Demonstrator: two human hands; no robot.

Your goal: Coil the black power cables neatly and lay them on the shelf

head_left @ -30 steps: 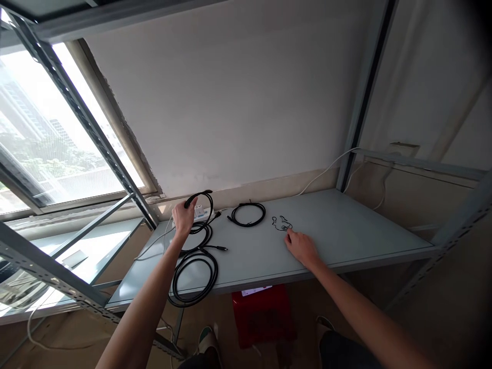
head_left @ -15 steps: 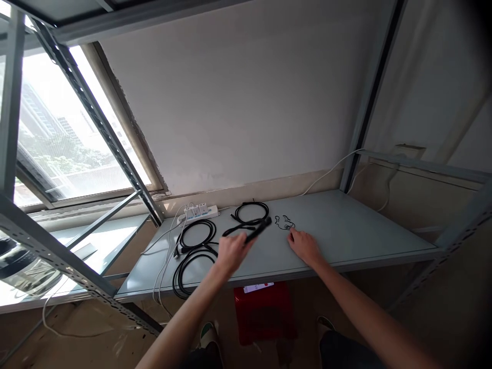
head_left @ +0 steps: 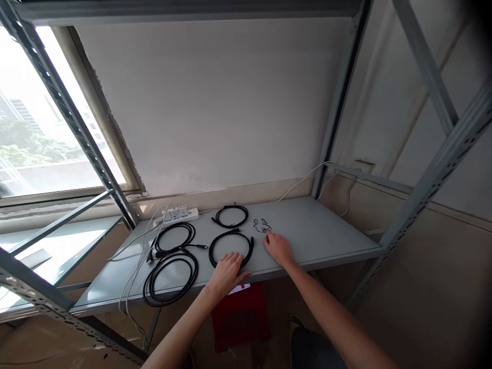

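My left hand point(head_left: 227, 270) lies flat, fingers stretched over the near side of a coiled black cable point(head_left: 212, 245) on the shelf. That coil rests in a loose ring with both plug ends on top of it. My right hand point(head_left: 280, 249) rests on the shelf to the right, its fingers curled together and their tips at a small bunch of thin black ties point(head_left: 263, 225). One of these ties seems pinched there, though the fingertips hide its end. Behind the left hand's coil sits another black cable coil point(head_left: 232, 207).
Two more black cable coils point(head_left: 177, 224) point(head_left: 171, 302) lie at the left, the nearer one overhanging the front edge. A white power strip point(head_left: 192, 213) with plugs stands by the wall. White cords hang over the shelf's front. A red stool point(head_left: 241, 323) is below.
My left hand has lowered the black cable onto the shelf and spread its fingers over it. The right hand stays by the thin ties. The view has turned to the right.
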